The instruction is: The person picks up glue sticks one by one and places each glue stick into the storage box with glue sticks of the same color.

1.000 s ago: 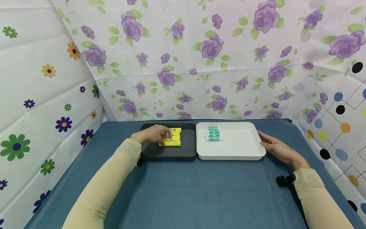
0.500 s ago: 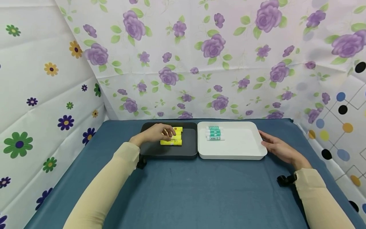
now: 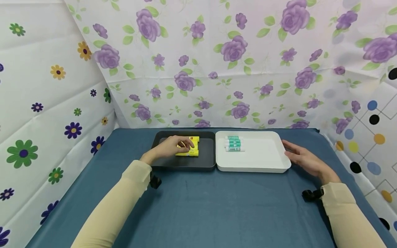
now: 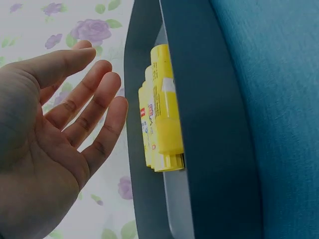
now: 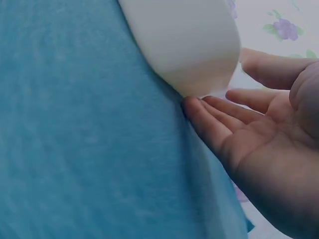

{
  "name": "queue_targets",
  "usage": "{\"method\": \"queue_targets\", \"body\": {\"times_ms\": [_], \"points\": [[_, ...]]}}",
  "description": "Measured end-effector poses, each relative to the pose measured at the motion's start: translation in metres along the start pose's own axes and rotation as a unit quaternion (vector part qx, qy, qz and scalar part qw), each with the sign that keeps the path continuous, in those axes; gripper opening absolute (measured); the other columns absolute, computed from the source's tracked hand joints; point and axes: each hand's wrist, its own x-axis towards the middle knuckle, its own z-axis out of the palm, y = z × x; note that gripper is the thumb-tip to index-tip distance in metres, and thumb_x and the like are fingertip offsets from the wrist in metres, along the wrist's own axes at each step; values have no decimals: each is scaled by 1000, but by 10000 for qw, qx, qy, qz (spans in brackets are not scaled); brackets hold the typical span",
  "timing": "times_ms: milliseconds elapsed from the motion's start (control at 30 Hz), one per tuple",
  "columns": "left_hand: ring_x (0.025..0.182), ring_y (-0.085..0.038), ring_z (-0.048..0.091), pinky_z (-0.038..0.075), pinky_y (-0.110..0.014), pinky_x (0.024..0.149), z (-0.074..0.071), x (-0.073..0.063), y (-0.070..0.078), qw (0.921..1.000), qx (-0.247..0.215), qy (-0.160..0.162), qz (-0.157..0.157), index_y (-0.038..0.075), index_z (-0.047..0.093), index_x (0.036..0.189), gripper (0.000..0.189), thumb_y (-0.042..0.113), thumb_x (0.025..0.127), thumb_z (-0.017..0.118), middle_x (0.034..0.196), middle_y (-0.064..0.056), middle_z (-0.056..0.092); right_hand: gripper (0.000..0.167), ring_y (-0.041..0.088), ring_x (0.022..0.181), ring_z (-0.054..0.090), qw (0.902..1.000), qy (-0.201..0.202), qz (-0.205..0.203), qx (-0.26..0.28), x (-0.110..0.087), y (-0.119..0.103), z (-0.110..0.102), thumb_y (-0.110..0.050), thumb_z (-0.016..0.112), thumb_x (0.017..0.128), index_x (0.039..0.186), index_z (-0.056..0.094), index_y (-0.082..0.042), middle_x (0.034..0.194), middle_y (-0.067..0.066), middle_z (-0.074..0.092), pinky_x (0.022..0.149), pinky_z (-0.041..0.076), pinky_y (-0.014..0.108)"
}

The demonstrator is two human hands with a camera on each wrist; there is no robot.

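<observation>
Several yellow capped tubes [image 3: 187, 154], like glue sticks, lie side by side in the dark grey tray [image 3: 201, 165]. My left hand [image 3: 172, 146] hovers above them with relaxed fingers and nothing in its grasp; in the left wrist view this hand [image 4: 65, 114] is apart from the yellow tubes [image 4: 162, 109]. At the right end of the white tray [image 3: 254, 160] is my right hand [image 3: 305, 161]. Close up, that hand's fingertips [image 5: 192, 105] meet the tray's lower corner, with the thumb at its upper edge. Several green-and-white glue sticks [image 3: 234, 149] lie in the white tray's left part.
Both trays stand side by side near the back edge of a table with a blue cloth [image 3: 211, 210]. Behind them hangs a floral curtain [image 3: 207, 100]. Patterned sheets [image 3: 59, 120] enclose the left and right sides.
My left hand has risen off the yellow tubes and its fingers have loosened. The right hand stays at the white tray's end. The head view has shifted slightly.
</observation>
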Motion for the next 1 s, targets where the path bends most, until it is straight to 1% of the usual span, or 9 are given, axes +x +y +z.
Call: {"method": "queue_targets", "body": {"times_ms": [233, 300, 367, 433, 500, 600, 767, 833, 1000], "points": [[108, -24, 65, 53, -46, 100, 10, -2, 4, 9998, -16, 181, -61, 6, 71, 127, 24, 13, 105, 64, 119, -14, 71, 74, 54, 151, 19, 9962, 335, -55, -798, -17, -24, -11, -37, 48, 112, 168, 8, -8, 171, 26, 12, 114, 25, 72], [107, -22, 65, 52, -46, 100, 13, -3, 5, 9997, -32, 254, -2, 7, 72, 126, 23, 13, 105, 64, 118, -14, 71, 71, 52, 150, 24, 9936, 486, -224, -993, -23, -36, -13, -36, 48, 113, 168, 13, -9, 170, 25, 18, 117, 36, 54], [107, -21, 64, 52, -46, 100, 17, -5, 8, 9995, -80, 309, 17, 9, 72, 125, 22, 13, 105, 64, 117, -12, 71, 66, 50, 149, 28, 9906, 606, -457, -1140, -28, -50, -10, -33, 47, 113, 167, 19, -9, 168, 24, 23, 111, 44, 32], [107, -22, 64, 52, -46, 100, 20, -6, 12, 9993, -152, 322, 78, 8, 72, 125, 22, 12, 105, 64, 117, -13, 71, 62, 49, 148, 31, 9883, 658, -649, -1216, -32, -63, -5, -32, 48, 113, 167, 25, -11, 167, 23, 28, 100, 45, 13], [107, -22, 64, 52, -45, 99, 23, -6, 14, 9991, -214, 342, 102, 8, 72, 124, 21, 11, 105, 64, 116, -13, 71, 59, 47, 148, 31, 9866, 648, -843, -1234, -33, -76, 4, -29, 49, 113, 165, 30, -11, 166, 23, 30, 95, 41, 6], [107, -23, 64, 53, -46, 99, 27, -6, 18, 9986, -306, 388, 181, 6, 72, 124, 22, 11, 105, 64, 117, -15, 71, 56, 44, 149, 33, 9819, 556, -1054, -1470, -30, -90, 20, -26, 50, 112, 164, 34, -13, 166, 19, 33, 102, 44, 18], [107, -22, 65, 53, -46, 98, 30, -4, 24, 9980, -334, 505, 188, 7, 72, 124, 21, 10, 104, 64, 118, -15, 71, 53, 46, 148, 34, 9753, 414, -1289, -1743, -18, -103, 42, -24, 50, 113, 162, 37, -10, 165, 20, 33, 110, 38, 64], [107, -23, 65, 54, -45, 97, 31, -2, 27, 9978, -312, 557, 152, 8, 73, 123, 21, 11, 104, 65, 117, -12, 71, 52, 47, 149, 33, 9755, 352, -1363, -1689, -11, -105, 49, -22, 50, 113, 161, 38, -7, 165, 21, 33, 111, 35, 69], [107, -22, 64, 56, -41, 91, 34, 5, 34, 9964, -428, 725, 20, 16, 74, 121, 18, 16, 106, 64, 114, -2, 69, 50, 45, 149, 34, 9757, 167, -1516, -1575, 9, -112, 67, -20, 50, 112, 160, 41, -6, 164, 20, 35, 114, 32, 68]]}}
